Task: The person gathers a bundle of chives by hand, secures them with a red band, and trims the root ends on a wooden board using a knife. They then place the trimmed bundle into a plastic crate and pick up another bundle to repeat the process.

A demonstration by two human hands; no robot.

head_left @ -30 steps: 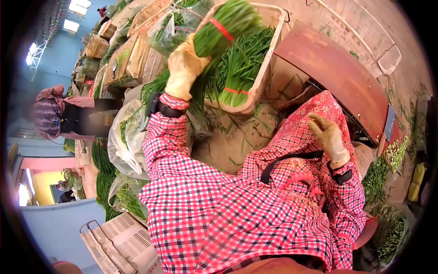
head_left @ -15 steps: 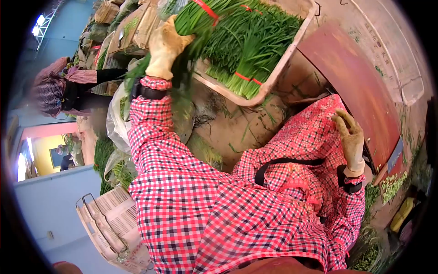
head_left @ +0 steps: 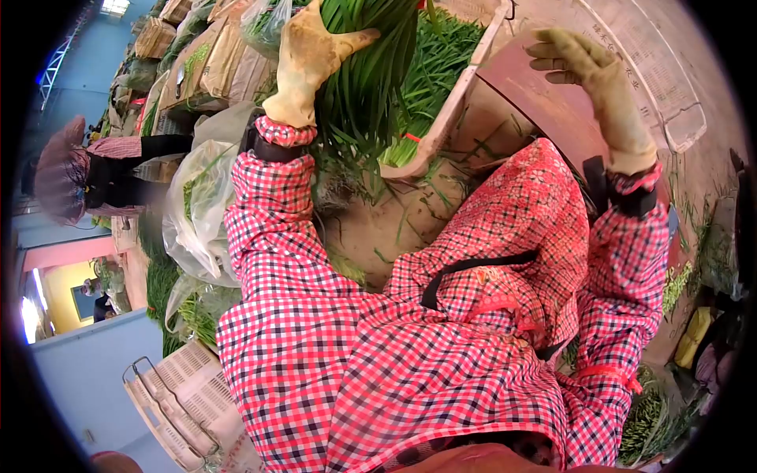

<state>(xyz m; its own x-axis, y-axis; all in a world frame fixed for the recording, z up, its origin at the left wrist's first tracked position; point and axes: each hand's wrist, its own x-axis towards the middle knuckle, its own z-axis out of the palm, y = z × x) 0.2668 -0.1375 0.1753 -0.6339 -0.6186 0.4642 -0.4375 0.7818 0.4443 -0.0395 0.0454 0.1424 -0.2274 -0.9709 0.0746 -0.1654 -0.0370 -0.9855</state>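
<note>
One thick bundle of green chives (head_left: 371,71) is in our left hand (head_left: 311,59). The gloved fingers are wrapped round the stalks and the thumb is stretched across them. The bundle hangs at the near edge of the beige crate (head_left: 453,118), with its loose ends trailing below the rim toward the floor, so we judge it not yet laid down. Inside the crate lie tied bundles (head_left: 441,55), one showing a red band (head_left: 410,138), which suggests a fair share of the packing is done; how full the crate is we cannot tell, since our arm and the held bundle cover much of it. Our right hand (head_left: 595,79) is raised above the red-brown board (head_left: 544,110) beside the crate, its fingers apart and loosely curled, holding nothing. Clear plastic bags (head_left: 201,205) of greens sit by our left elbow, with a white crate (head_left: 185,394) nearer us, so we reckon more greens are left to handle. Loose leaves (head_left: 402,221) litter the ground. Another person (head_left: 95,169) works well apart on the left.
</note>
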